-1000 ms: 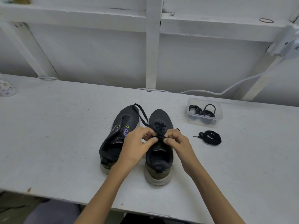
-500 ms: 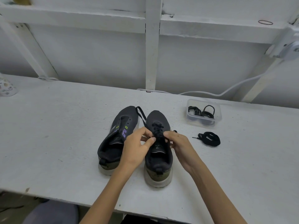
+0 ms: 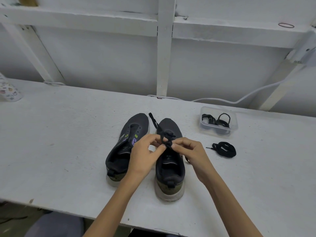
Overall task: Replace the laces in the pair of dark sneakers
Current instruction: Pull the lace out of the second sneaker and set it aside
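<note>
Two dark sneakers stand side by side on the white table (image 3: 68, 142), toes pointing away from me. The left sneaker (image 3: 124, 147) has bare eyelets with green and purple tabs. The right sneaker (image 3: 170, 161) carries a black lace (image 3: 166, 139) through its eyelets, with one loose end trailing between the toes. My left hand (image 3: 145, 153) pinches the lace from the left. From the right, my right hand (image 3: 189, 153) pinches the same lace, fingertips nearly meeting over the tongue.
A coiled black lace (image 3: 224, 149) lies on the table right of the shoes. Behind it stands a clear plastic box (image 3: 218, 122) with more dark laces. A white cable (image 3: 222, 100) runs along the back wall. A patterned cup (image 3: 8, 89) is at the far left.
Both hands have stayed at the right sneaker's lace, shifting their finger grip slightly. The lace now stands in a small loop between the fingertips.
</note>
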`<state>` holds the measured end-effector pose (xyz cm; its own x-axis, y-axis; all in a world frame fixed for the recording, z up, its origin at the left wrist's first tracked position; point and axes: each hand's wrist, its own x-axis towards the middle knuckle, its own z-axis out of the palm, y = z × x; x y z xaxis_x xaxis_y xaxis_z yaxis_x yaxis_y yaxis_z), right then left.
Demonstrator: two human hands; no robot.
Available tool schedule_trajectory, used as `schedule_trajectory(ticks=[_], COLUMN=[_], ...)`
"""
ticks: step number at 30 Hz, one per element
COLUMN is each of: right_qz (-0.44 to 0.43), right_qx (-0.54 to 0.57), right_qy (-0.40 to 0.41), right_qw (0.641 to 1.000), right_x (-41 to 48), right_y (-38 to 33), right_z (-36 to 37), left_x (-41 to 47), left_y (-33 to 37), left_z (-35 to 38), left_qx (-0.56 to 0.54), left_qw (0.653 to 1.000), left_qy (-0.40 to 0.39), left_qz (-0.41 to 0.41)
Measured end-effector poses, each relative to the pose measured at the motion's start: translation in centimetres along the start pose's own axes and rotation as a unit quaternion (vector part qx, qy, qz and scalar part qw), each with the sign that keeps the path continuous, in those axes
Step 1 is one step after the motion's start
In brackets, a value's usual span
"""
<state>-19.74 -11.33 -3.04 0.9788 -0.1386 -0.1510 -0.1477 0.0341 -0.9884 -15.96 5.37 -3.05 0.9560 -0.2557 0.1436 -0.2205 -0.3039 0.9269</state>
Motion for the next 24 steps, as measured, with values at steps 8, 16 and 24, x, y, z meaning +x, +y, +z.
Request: schedule_trajectory(ticks=[8,16,24], right_qz=[-0.024,-0.037,-0.096], right_qx=[-0.004,-0.070,-0.179], right_qy=[-0.017,-0.014,-0.039], right_qw=[1.000,0.997,0.978], right_x=[0.1,0.0,0.1], right_y=[-0.2,-0.7,-1.0], right_z=[-0.2,0.5,1.0], left_x=[0.0,0.2,0.7], left_y=[0.0,0.5,0.8], left_z=[-0.2,-0.9,-1.3], left_qx=[-0.030,-0.042,-0.079], left_qw=[0.999,0.997,0.993], left_qy=[-0.005,-0.055,-0.067], left_qz=[-0.033,-0.035,-0.063])
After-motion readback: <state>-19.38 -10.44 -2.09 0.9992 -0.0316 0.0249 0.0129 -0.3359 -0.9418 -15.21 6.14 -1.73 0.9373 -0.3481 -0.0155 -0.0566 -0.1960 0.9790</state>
